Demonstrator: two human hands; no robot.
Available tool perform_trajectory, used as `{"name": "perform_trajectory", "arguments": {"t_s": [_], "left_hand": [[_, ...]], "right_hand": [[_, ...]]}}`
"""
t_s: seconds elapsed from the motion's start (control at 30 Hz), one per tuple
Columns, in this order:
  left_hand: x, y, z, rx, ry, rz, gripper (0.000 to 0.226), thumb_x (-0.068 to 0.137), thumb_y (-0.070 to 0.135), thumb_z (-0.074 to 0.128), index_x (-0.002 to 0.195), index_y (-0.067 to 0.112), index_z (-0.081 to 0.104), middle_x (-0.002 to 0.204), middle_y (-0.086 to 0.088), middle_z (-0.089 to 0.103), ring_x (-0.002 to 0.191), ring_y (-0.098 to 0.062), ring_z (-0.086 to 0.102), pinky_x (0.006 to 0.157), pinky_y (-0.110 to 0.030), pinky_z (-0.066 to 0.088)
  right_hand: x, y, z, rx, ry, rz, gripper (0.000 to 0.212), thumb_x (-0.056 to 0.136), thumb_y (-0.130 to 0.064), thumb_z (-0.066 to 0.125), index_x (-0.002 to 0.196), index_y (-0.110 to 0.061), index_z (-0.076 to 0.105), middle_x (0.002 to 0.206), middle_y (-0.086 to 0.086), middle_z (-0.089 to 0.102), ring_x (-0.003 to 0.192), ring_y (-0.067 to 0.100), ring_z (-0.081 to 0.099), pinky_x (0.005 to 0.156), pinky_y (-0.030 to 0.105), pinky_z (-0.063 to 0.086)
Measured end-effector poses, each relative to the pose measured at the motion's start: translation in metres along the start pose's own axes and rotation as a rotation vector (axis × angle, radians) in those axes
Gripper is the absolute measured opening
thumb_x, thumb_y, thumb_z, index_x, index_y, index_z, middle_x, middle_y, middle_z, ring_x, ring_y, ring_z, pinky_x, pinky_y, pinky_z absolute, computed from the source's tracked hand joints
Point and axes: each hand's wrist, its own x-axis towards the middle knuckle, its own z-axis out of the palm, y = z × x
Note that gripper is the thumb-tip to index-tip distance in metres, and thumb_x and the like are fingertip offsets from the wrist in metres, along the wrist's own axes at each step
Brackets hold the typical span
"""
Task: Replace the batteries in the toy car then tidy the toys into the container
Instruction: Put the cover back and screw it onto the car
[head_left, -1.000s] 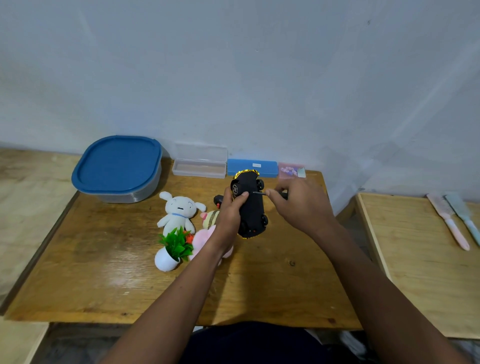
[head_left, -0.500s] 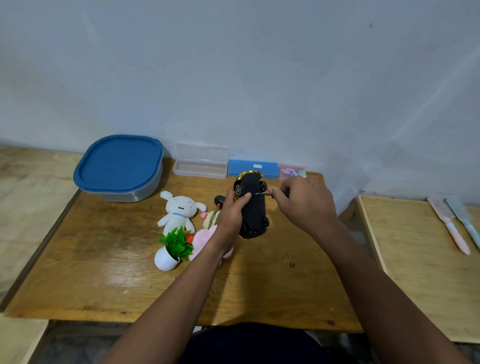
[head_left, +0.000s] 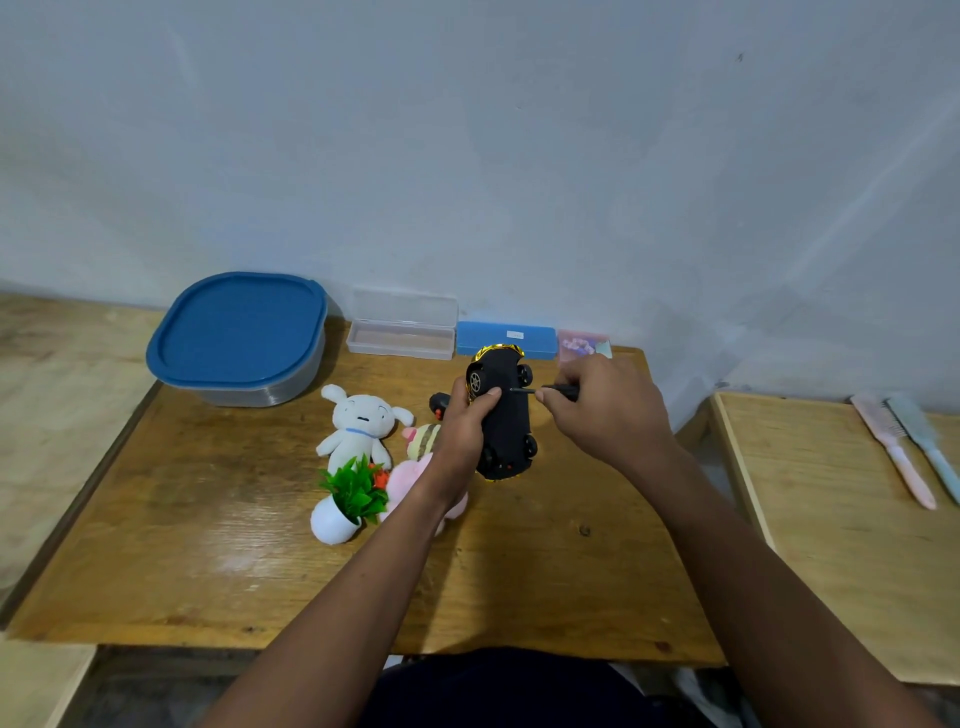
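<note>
Two hands work on the toy car (head_left: 506, 426) in the head view, the only one given. The left hand (head_left: 465, 431) grips the car, which is turned underside up. Its fingers (head_left: 488, 397) are wrapped round the car's left flank, with one tip laid on the black belly beside a front wheel. Whether the car's near end rests on the surface (head_left: 208, 545) I cannot tell.

The right hand (head_left: 608, 410) pinches a small screwdriver (head_left: 543, 389), fingers clenched on its dark handle. The thin shaft runs leftward from those fingers to the car's underside, ending just beside the left fingertip. Whether the tip sits in a screw head is too small to tell.

This looks like the battery-cover screw being worked. To do it well, keep the shaft square to the cover and press along it while turning. The left grip should stay firm so the car cannot roll. That nearby fingertip should stay out of the tip's path, since a slip could jab it or chew the screw. A freed screw could easily drop and get lost.

Left of the left fingers lie a white plush (head_left: 358, 421), a pink plush (head_left: 410, 486) and a toy plant (head_left: 348, 499). Farther left, well apart, sits the container (head_left: 239, 332) with its lid on.
</note>
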Motion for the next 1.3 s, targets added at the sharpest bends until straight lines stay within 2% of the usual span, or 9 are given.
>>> {"name": "perform_trajectory", "arguments": {"t_s": [0.2, 0.4, 0.57, 0.73, 0.83, 0.97, 1.03, 1.17, 1.3], "left_hand": [[0.000, 0.000, -0.003, 0.003, -0.006, -0.003, 0.026, 0.103, 0.019, 0.052, 0.129, 0.022, 0.054, 0.109, 0.000, 0.068, 0.096, -0.020, 0.071, 0.082, -0.042, 0.060], [0.001, -0.001, -0.005, -0.002, -0.010, 0.002, 0.028, 0.103, 0.017, 0.052, 0.131, 0.018, 0.054, 0.104, 0.003, 0.068, 0.094, -0.019, 0.071, 0.085, -0.045, 0.058], [0.002, -0.004, -0.007, 0.048, -0.034, 0.003, 0.027, 0.103, 0.021, 0.051, 0.130, 0.020, 0.054, 0.111, -0.006, 0.069, 0.097, -0.022, 0.072, 0.085, -0.045, 0.060], [0.004, -0.005, -0.006, 0.114, -0.054, 0.010, 0.025, 0.103, 0.027, 0.051, 0.128, 0.026, 0.055, 0.116, -0.006, 0.068, 0.103, -0.025, 0.070, 0.088, -0.048, 0.059], [0.006, -0.004, -0.004, 0.129, -0.063, -0.020, 0.028, 0.101, 0.032, 0.053, 0.129, 0.027, 0.054, 0.120, -0.009, 0.067, 0.108, -0.028, 0.069, 0.091, -0.051, 0.058], [0.012, -0.005, 0.002, 0.045, -0.059, -0.138, 0.035, 0.100, 0.031, 0.054, 0.134, 0.026, 0.052, 0.126, -0.013, 0.065, 0.111, -0.031, 0.066, 0.086, -0.046, 0.058], [0.012, -0.004, 0.009, -0.014, -0.047, -0.236, 0.037, 0.100, 0.033, 0.053, 0.136, 0.021, 0.053, 0.126, -0.014, 0.065, 0.109, -0.031, 0.065, 0.081, -0.040, 0.056], [0.012, -0.006, 0.015, -0.169, -0.091, -0.436, 0.048, 0.098, 0.032, 0.043, 0.135, 0.005, 0.057, 0.132, -0.024, 0.062, 0.118, -0.039, 0.062, 0.093, -0.048, 0.055], [0.013, -0.015, 0.010, -0.260, -0.221, -0.531, 0.043, 0.103, 0.021, 0.037, 0.140, 0.007, 0.055, 0.133, -0.023, 0.063, 0.113, -0.036, 0.068, 0.081, -0.043, 0.059]], "right_hand": [[0.001, -0.002, 0.007, -0.041, -0.034, 0.022, 0.049, 0.096, -0.048, 0.053, 0.062, -0.015, 0.066, 0.055, 0.003, 0.056, 0.052, 0.017, 0.052, 0.047, 0.024, 0.027], [-0.001, -0.004, 0.004, 0.060, -0.060, 0.017, 0.017, 0.085, -0.038, 0.068, 0.090, -0.029, 0.055, 0.072, -0.005, 0.061, 0.066, 0.013, 0.054, 0.051, 0.025, 0.035], [0.002, 0.001, 0.007, 0.056, -0.071, 0.023, 0.012, 0.087, -0.035, 0.068, 0.081, -0.025, 0.063, 0.077, -0.003, 0.066, 0.069, 0.013, 0.059, 0.053, 0.025, 0.041], [0.002, 0.010, 0.017, 0.018, -0.035, 0.027, 0.045, 0.094, -0.047, 0.058, 0.061, -0.017, 0.065, 0.055, 0.000, 0.055, 0.052, 0.014, 0.052, 0.048, 0.024, 0.029], [0.002, 0.017, 0.022, 0.067, -0.058, 0.048, 0.043, 0.093, -0.050, 0.058, 0.063, -0.021, 0.063, 0.056, -0.005, 0.054, 0.055, 0.012, 0.052, 0.048, 0.025, 0.031], [0.001, 0.035, 0.033, 0.359, -0.068, 0.175, 0.018, 0.086, -0.045, 0.068, 0.078, -0.031, 0.062, 0.076, -0.006, 0.070, 0.071, 0.016, 0.066, 0.062, 0.038, 0.056], [-0.002, 0.040, 0.041, 0.539, -0.031, 0.275, 0.015, 0.087, -0.035, 0.071, 0.082, -0.033, 0.057, 0.085, -0.004, 0.072, 0.074, 0.018, 0.070, 0.068, 0.041, 0.059], [-0.010, 0.045, 0.063, 0.752, -0.028, 0.396, 0.016, 0.086, -0.022, 0.075, 0.091, -0.027, 0.061, 0.096, -0.004, 0.072, 0.084, 0.011, 0.070, 0.073, 0.039, 0.062], [-0.012, 0.060, 0.074, 0.874, -0.012, 0.512, 0.019, 0.085, -0.016, 0.076, 0.095, -0.023, 0.062, 0.100, -0.002, 0.070, 0.092, 0.012, 0.068, 0.072, 0.031, 0.060]]}}
